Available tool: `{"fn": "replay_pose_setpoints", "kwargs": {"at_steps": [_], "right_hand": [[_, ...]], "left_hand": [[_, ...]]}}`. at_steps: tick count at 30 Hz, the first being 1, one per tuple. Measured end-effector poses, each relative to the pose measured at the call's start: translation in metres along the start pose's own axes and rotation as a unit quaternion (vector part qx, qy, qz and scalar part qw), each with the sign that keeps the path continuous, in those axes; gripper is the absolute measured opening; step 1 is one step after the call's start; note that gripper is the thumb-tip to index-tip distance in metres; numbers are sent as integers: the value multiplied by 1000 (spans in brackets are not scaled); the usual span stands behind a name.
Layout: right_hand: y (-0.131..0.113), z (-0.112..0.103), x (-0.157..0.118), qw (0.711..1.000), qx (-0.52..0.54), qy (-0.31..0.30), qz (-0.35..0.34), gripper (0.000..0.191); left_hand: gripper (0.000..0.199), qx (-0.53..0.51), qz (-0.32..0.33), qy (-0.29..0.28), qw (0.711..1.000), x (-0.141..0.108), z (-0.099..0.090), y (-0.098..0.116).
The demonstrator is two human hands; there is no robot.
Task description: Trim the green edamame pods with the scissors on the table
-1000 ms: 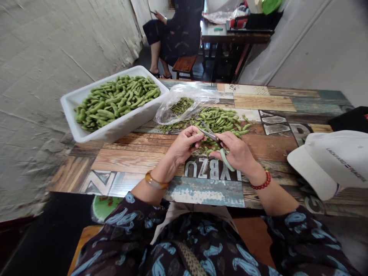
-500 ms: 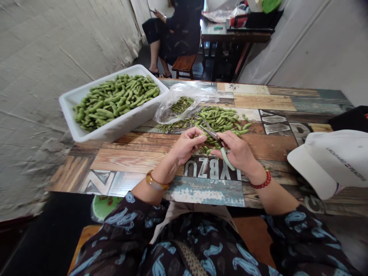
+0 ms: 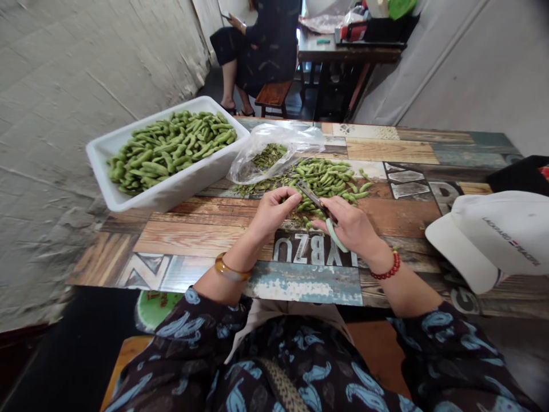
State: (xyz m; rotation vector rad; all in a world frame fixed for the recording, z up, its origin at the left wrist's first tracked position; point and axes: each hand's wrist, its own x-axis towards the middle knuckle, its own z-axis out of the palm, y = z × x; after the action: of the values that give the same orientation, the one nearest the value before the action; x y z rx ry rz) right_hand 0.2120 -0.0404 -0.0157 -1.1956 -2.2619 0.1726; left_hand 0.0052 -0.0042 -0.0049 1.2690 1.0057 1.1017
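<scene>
My right hand point(image 3: 349, 223) is wrapped round a pair of scissors point(image 3: 337, 236) with pale green handles. Their blades point up and left over a loose pile of green edamame pods point(image 3: 328, 177) on the table. Close by on the left, my left hand point(image 3: 274, 212) is closed, thumb against curled fingers. Whatever it pinches is hidden by the fingers. Behind it, a clear plastic bag point(image 3: 295, 137) lies with its mouth open, dark green trimmings point(image 3: 269, 155) inside. More trimmings are scattered in front of the bag. A white tub point(image 3: 171, 197) full of pods stands at the left.
A white cap point(image 3: 493, 234) lies on the right of the patterned wooden table point(image 3: 189, 232), with a dark item point(image 3: 521, 174) behind it. Beyond the table, a person point(image 3: 266, 51) sits on a wooden stool point(image 3: 273, 94) near a cluttered side table point(image 3: 349, 54). A rough wall runs along the left.
My left hand has drawn slightly back from the scissor blades and its fingers have curled inward. The scissors stay in my right hand. The whole view has shifted slightly.
</scene>
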Motion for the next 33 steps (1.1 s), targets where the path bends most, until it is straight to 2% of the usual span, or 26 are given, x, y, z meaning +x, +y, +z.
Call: {"fn": "replay_pose_setpoints", "kwargs": {"at_steps": [2,4,7,11,13,15,19,24,27,28,30,33], "right_hand": [[1,0,-1,1000,-4,-10,2,40],[3,-1,-1,1000,1,-14,3,40],[8,-4,-1,1000,11,12,12,40],[13,-10,-1,998,7,56,30,43],[13,-10,0,998,6,65,27,44],[13,-10,-1,998,4,65,19,44],[12,-9,-1,998,0,59,7,43],[14,-8,-1,998,-2,62,2,43],[15,-8,-1,998,-8,61,-3,43],[15,-8,-1,998,-9,60,-5,43],[15,-8,-1,998,-9,58,-5,43],[16,-8,-2,998,-9,55,-5,42]], "left_hand": [[23,59,38,31,997,2,-3,-1],[19,74,47,55,995,5,-8,0],[19,-40,-15,65,997,9,-20,6],[21,-245,-84,67,963,14,-39,16],[19,-286,-98,67,951,16,-46,18],[21,-280,-102,74,952,16,-50,18],[23,-184,-73,82,977,17,-53,16],[18,-79,-79,67,992,19,-55,11],[13,98,-35,75,992,21,-53,3],[15,185,-15,72,980,21,-51,0],[15,355,15,53,933,21,-47,-5],[12,507,27,10,861,21,-42,-9]]}}
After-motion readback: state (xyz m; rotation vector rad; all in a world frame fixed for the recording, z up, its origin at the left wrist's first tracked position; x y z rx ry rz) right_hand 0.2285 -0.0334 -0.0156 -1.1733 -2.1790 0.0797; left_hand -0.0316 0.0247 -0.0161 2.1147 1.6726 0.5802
